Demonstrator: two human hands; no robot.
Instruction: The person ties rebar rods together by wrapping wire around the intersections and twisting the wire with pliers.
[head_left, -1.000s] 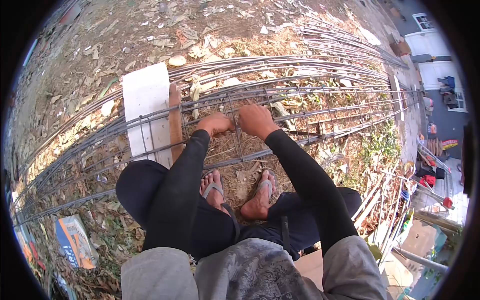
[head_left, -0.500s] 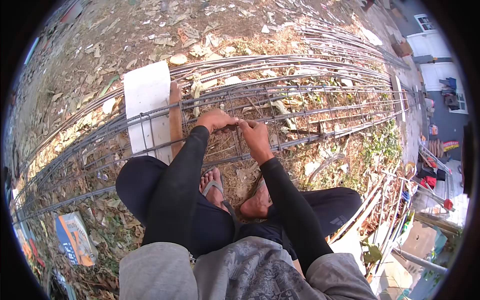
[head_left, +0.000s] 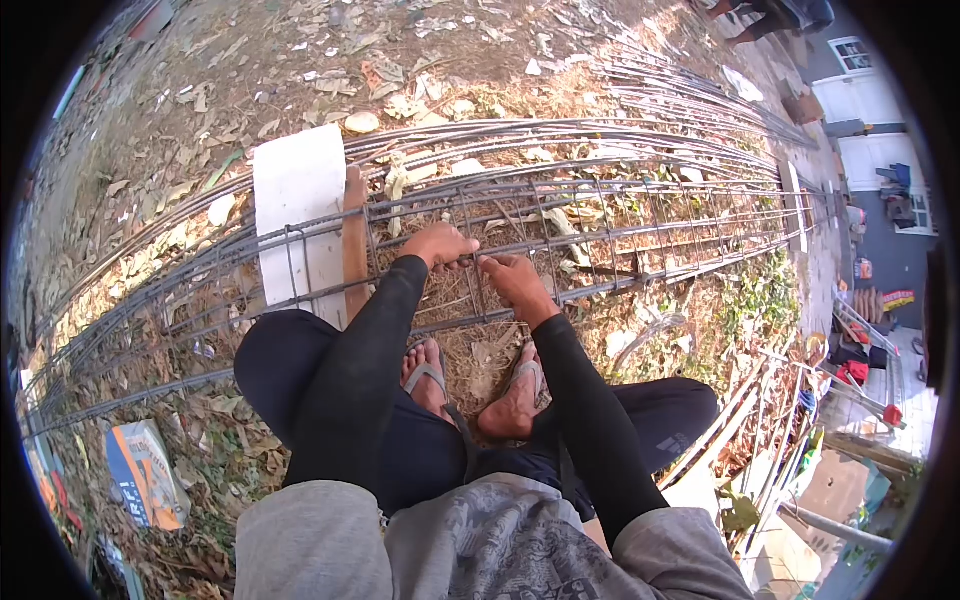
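Observation:
A long cage of steel bars [head_left: 620, 232] with square cross ties lies over the ground in front of my knees. My left hand [head_left: 440, 246] is closed at one of its bars, with the fingers curled near a cross tie. Just to its right, my right hand [head_left: 515, 282] has thumb and fingers pinched together at the same bar. Whatever lies between the fingertips of either hand is too small to make out. A white board [head_left: 298, 190] and a brown wooden piece [head_left: 355, 240] sit under the cage, left of my hands.
More loose steel bars [head_left: 690, 95] run beyond the cage. A torn printed bag [head_left: 147, 475] lies at lower left. Poles [head_left: 735, 415] and cardboard [head_left: 835, 485] are at lower right. Another person's legs [head_left: 765, 18] show at the top right, near a building.
My hands have shifted slightly, the left turning more over the bar and the right tilting lower. The other person's legs have come into view at the top right.

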